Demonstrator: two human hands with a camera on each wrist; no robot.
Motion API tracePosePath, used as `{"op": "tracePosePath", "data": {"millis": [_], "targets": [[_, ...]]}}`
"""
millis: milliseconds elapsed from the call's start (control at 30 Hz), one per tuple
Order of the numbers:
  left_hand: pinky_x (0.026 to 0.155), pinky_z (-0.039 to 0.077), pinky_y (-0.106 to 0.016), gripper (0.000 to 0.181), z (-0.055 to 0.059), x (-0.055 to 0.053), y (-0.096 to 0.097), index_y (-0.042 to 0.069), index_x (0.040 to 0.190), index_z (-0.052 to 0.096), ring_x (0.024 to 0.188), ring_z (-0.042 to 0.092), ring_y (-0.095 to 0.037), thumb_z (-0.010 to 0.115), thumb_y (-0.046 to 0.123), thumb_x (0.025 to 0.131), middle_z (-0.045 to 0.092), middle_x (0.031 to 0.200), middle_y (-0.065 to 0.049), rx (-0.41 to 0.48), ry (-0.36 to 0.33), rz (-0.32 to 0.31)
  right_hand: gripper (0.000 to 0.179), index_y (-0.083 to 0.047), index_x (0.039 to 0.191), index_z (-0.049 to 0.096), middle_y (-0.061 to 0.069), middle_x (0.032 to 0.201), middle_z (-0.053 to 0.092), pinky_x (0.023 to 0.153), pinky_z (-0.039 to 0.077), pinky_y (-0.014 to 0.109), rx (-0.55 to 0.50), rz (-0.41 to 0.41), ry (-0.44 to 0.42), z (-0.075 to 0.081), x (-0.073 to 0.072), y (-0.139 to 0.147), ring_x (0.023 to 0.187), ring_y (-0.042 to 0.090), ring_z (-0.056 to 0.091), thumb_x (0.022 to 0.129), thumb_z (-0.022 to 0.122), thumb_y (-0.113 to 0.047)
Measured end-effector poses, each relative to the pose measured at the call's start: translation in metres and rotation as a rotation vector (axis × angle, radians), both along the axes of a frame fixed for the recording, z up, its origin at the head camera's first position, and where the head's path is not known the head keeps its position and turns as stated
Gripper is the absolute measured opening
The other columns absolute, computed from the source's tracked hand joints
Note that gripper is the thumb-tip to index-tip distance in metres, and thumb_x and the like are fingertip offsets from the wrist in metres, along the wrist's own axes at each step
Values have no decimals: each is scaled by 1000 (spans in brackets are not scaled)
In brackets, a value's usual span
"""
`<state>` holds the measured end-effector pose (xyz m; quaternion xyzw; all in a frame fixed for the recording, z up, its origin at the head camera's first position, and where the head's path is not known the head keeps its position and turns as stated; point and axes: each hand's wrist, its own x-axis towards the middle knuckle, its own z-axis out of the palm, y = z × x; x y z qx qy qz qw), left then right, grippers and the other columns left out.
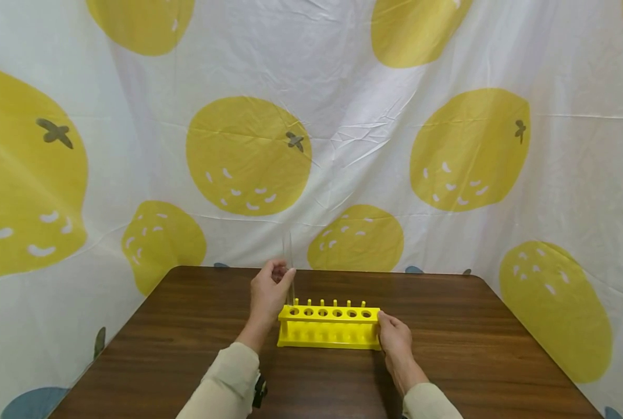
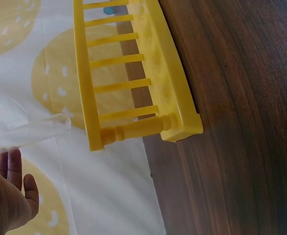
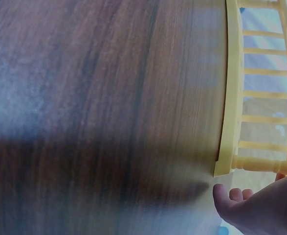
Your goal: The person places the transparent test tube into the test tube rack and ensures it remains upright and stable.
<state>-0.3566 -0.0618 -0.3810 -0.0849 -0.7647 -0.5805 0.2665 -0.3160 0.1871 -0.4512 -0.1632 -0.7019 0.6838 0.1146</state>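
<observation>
A clear glass test tube (image 1: 287, 247) stands nearly upright in my left hand (image 1: 267, 294), pinched between thumb and fingers. Its lower end is right at the leftmost hole of a yellow test tube rack (image 1: 329, 334). In the left wrist view the tube's rounded end (image 2: 61, 122) shows close beside the rack's top bar. The rack has a row of several round holes along the top and a row of pegs behind them. At the rack's right end, my right hand (image 1: 397, 338) grips the upper corner, with its thumb in front.
The rack stands on a dark brown wooden table (image 1: 206, 326). Behind the table and along its sides hangs a white cloth (image 1: 342, 169) printed with large yellow fruit. A black strap (image 1: 259, 391) sits at the left sleeve's cuff.
</observation>
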Motion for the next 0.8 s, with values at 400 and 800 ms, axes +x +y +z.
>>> {"op": "tracePosePath", "data": {"millis": [400, 800], "targets": [[72, 51, -32, 22, -7, -3, 1, 4, 108, 67, 82, 62, -20, 73, 17, 91, 68, 91, -6, -18, 20, 9, 57, 13, 138, 47, 31, 140, 45, 92, 44, 39, 3, -2, -5, -2, -1, 1, 121, 36, 44, 104, 47, -32], [72, 49, -31, 19, -10, -2, 5, 3, 106, 68, 80, 61, -19, 73, 14, 91, 67, 89, -6, -32, 1, 4, 57, 12, 139, 48, 30, 140, 45, 79, 45, 29, 12, 4, -5, -1, 0, 1, 117, 34, 44, 104, 47, -33]]}}
